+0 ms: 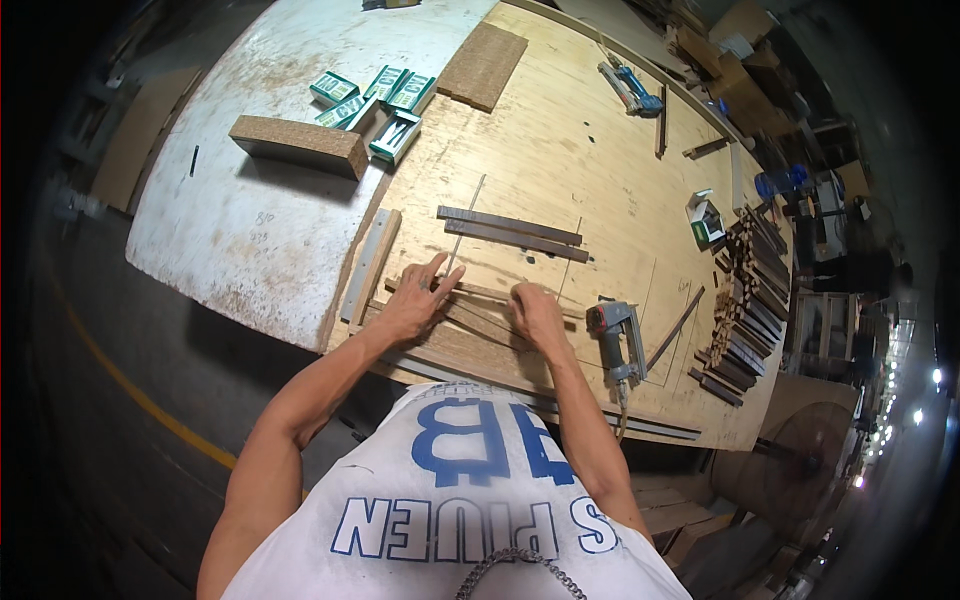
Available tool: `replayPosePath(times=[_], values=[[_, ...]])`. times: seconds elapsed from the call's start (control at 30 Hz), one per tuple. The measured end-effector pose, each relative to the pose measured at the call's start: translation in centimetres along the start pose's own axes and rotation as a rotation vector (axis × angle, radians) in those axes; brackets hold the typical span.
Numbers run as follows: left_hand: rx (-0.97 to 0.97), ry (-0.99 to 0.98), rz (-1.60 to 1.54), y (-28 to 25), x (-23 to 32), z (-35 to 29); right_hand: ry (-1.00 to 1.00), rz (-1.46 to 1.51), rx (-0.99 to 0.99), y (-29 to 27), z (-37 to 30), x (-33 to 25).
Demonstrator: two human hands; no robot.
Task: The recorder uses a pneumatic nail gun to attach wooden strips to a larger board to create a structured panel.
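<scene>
My left hand (415, 303) rests over the left part of a thin brown wooden strip (482, 291), with fingers stretched out and apart. Closer to the strip's right part, my right hand (538, 316) has its fingers curled down and closed on it. Below both hands lies a brown wooden board (485, 327), partly covered by them. Two dark wooden strips (515, 232) lie side by side just beyond. To the right of my right hand sits a grey nail gun (618, 340) with a hose.
Many dark strips are piled in a stack (745, 300) at the right. A second, blue nail gun (630, 88) lies at the far right. Green-and-white boxes (395, 135) and a thick brown block (300, 143) stand far left. A metal-edged wooden stop (372, 265) borders the left.
</scene>
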State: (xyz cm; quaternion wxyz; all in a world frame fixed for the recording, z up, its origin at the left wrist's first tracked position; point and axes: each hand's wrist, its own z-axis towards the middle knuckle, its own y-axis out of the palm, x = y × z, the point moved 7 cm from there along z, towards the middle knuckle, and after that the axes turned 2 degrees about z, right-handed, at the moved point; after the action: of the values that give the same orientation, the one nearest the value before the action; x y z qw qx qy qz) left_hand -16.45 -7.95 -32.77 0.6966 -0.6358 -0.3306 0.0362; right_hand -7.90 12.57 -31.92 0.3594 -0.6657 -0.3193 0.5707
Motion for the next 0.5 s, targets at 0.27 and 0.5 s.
replayPosePath(times=[0.27, 0.5], values=[[-0.018, 0.179, 0.141, 2.2, 1.5, 0.6, -0.011, 0.077, 0.018, 3.3, -1.0, -2.1], [0.013, 0.211, -0.055, 2.2, 2.0, 0.8, 0.308, 0.152, 0.431, 1.9, -4.8, 2.8]])
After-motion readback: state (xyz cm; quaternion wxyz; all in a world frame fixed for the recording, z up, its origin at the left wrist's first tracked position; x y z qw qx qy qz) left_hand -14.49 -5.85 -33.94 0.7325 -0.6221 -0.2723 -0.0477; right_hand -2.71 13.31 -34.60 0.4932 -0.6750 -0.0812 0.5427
